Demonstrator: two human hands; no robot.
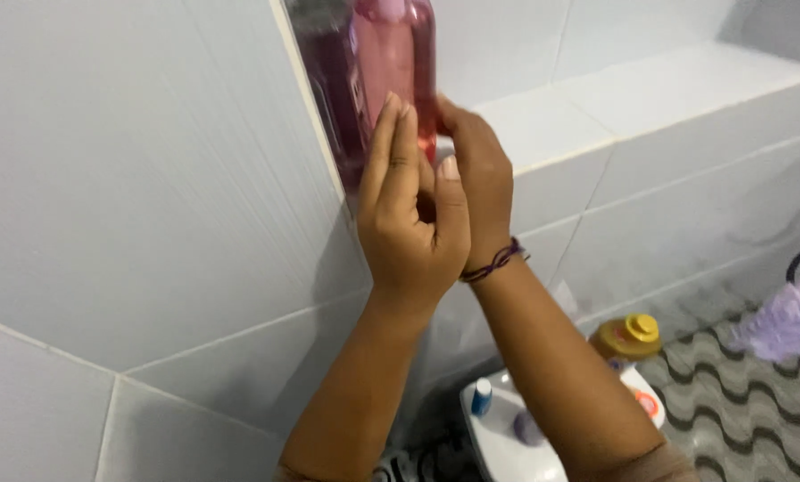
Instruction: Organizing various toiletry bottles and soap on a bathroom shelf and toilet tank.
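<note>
Pink translucent bottle upright between both hands

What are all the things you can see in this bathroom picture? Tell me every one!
pink bottle: 1, see-through pink, on the tiled ledge by the wall corner
tiled ledge: 1, white, upper right
yellow-capped bottle: 1, brownish-gold, low right
white container: 1, white with a blue cap, bottom centre
purple scrubber: 1, lilac, right edge
thread bracelet: 1, purple, right wrist
left hand: 1, against the pink bottle
right hand: 1, touching the pink bottle's side
</note>
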